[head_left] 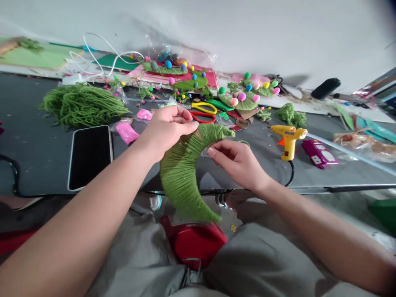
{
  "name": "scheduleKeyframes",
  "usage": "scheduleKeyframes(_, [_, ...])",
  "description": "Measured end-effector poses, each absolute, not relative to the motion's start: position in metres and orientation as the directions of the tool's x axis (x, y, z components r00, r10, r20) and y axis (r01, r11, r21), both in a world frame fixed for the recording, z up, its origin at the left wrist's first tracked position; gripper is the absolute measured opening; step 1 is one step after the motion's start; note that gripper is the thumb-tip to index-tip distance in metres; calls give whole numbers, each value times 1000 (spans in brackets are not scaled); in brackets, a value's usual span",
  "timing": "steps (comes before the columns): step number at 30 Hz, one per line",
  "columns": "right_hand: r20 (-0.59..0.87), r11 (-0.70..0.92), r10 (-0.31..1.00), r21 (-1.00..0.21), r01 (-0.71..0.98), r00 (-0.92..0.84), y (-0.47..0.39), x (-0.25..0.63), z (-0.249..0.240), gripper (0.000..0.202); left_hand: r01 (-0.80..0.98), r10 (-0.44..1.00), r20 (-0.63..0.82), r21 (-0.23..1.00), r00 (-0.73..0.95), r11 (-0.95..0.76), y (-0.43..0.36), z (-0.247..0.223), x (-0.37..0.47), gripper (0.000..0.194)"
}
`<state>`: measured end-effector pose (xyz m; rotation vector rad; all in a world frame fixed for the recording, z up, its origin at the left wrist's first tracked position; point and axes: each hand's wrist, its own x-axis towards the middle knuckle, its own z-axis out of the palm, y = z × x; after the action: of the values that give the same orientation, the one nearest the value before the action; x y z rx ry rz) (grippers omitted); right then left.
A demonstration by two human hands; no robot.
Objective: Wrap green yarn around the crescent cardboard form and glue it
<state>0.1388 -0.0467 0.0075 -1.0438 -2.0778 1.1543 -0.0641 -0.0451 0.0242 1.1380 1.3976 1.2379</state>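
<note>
A crescent wrapped in green yarn (182, 175) hangs over the table's front edge, its upper tip pointing right. My left hand (170, 130) grips the crescent's upper outer edge between thumb and fingers, next to a small bare brown patch. At the inner curve, my right hand (236, 159) is closed in a pinch close to the yarn; a thin green strand shows near it, and what lies between the fingertips is too small to make out. Scissors with yellow handles (204, 108) and a pair with red handles (202, 117) lie just behind the crescent.
A green yarn heap (83, 103) and a phone (90, 159) lie at left. At right are a yellow glue gun (287, 138) and a purple packet (319, 153). Green pieces with colored pompoms (243, 99) lie behind. A red stool (196, 243) is below.
</note>
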Motion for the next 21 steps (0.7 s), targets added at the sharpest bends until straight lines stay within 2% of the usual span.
scheduleKeyframes(3, [47, 279, 782, -918, 282, -622, -37, 143, -1, 23, 3, 996, -87, 996, -34, 87, -47, 25, -69, 23])
scheduleKeyframes(6, [112, 412, 656, -881, 230, -747, -23, 152, -2, 11, 18, 981, -130, 992, 144, 129, -50, 26, -72, 24])
scheduleKeyframes(9, [19, 543, 483, -791, 282, -876, -11, 158, 3, 13, 162, 919, -207, 974, 335, 160, -53, 26, -71, 23])
scheduleKeyframes(11, [-46, 616, 432, -714, 331, -901, -6, 158, 6, 19, 295, 857, -280, 942, 432, 159, -55, 24, -69, 24])
scheduleKeyframes(15, [-93, 707, 450, -571, 418, -888, -5, 149, 11, 18, 492, 849, -323, 866, 418, 87, -53, 12, -64, 29])
scheduleKeyframes(18, [-165, 638, 521, -577, 510, -838, -7, 143, 14, 19, 593, 884, -313, 804, 347, 51, -49, 3, -62, 31])
scheduleKeyframes(21, [-233, 562, 555, -603, 566, -799, -9, 138, 16, 23, 618, 894, -305, 785, 328, 42, -47, -2, -63, 29])
